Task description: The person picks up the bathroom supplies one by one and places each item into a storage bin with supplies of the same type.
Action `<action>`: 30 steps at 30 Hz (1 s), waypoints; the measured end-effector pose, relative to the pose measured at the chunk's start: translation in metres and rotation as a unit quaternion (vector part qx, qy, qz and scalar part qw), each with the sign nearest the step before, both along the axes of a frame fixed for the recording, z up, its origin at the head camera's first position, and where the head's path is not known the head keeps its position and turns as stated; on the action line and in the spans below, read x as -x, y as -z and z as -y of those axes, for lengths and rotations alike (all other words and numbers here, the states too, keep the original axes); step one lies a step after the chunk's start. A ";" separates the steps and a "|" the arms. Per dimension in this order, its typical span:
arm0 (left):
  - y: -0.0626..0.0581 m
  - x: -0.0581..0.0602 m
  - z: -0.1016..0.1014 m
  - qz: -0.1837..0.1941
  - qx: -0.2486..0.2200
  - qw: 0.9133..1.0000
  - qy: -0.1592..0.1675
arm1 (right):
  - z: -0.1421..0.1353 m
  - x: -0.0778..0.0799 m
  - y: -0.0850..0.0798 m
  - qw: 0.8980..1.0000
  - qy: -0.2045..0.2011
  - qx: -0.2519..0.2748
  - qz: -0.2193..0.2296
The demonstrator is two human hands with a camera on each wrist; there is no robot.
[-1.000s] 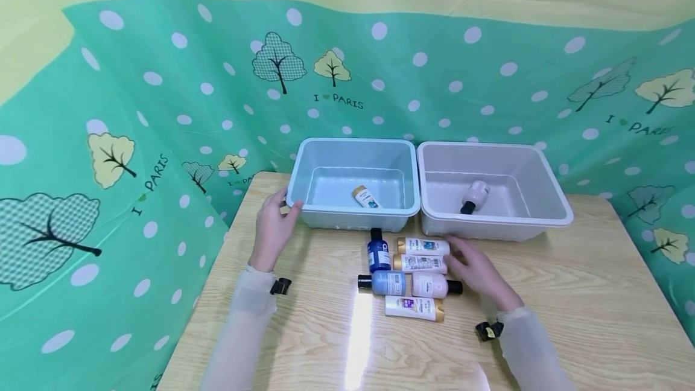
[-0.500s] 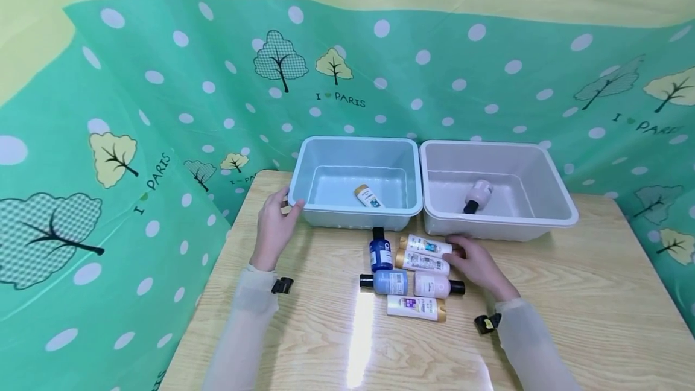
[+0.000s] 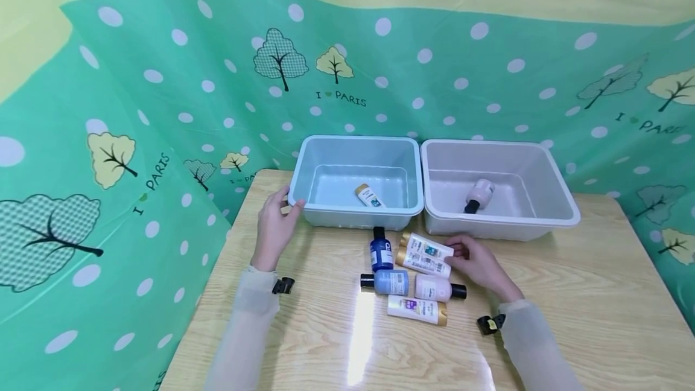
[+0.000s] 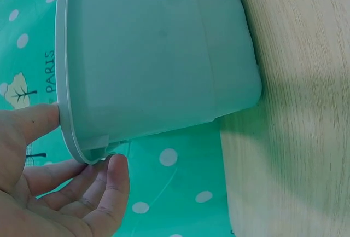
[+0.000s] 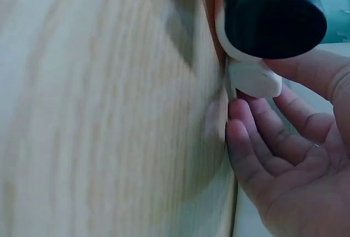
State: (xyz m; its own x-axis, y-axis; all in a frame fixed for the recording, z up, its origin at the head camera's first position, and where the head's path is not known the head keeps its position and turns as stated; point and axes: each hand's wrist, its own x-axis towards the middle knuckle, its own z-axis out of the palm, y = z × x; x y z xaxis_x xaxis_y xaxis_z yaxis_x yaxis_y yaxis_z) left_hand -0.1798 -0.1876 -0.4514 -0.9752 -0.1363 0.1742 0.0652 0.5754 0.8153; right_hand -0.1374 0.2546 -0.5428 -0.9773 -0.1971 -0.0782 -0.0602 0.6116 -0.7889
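My left hand (image 3: 274,222) grips the near left corner of the light blue bin (image 3: 355,218), its thumb on the rim and fingers bent beneath, as the left wrist view also shows. On the table, my right hand (image 3: 480,264) pinches the bottom end of a white bottle (image 3: 434,247) with a gold cap and teal label. A second white bottle (image 3: 429,266) lies against it, nearer me. In the right wrist view, thumb and fingers (image 5: 240,133) surround a white bottle end (image 5: 254,78), below a large black cap (image 5: 273,18).
Nearby lie a dark blue bottle (image 3: 382,253), a light blue bottle (image 3: 392,282), a pink bottle (image 3: 432,288) and a white gold-capped bottle (image 3: 414,309). One white bottle (image 3: 370,196) is in the blue bin. The grey bin (image 3: 521,220) holds a pink bottle (image 3: 482,192).
Under my right hand, the teal-labelled white bottle has turned, its gold cap swinging away from me, and now overlaps the second white bottle more. My left hand stays on the blue bin.
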 end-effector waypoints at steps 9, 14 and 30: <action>0.002 -0.001 0.001 0.006 -0.001 1.000 -0.001 | -0.001 -0.003 -0.005 0.995 0.039 0.081 0.037; 0.004 0.002 0.000 0.005 -0.001 1.000 0.000 | -0.004 -0.010 -0.005 0.985 0.079 0.142 0.051; 0.000 0.001 0.002 0.005 -0.019 1.000 0.003 | -0.005 -0.031 -0.035 0.907 0.116 0.389 0.107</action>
State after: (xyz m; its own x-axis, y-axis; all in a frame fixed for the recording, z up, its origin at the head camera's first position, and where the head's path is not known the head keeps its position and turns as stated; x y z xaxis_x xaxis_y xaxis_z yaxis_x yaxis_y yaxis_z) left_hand -0.1813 -0.1899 -0.4515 -0.9777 -0.1364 0.1596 0.0607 0.5439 0.8369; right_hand -0.1065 0.2594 -0.5073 -0.9785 -0.0641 -0.1960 0.2040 -0.1600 -0.9658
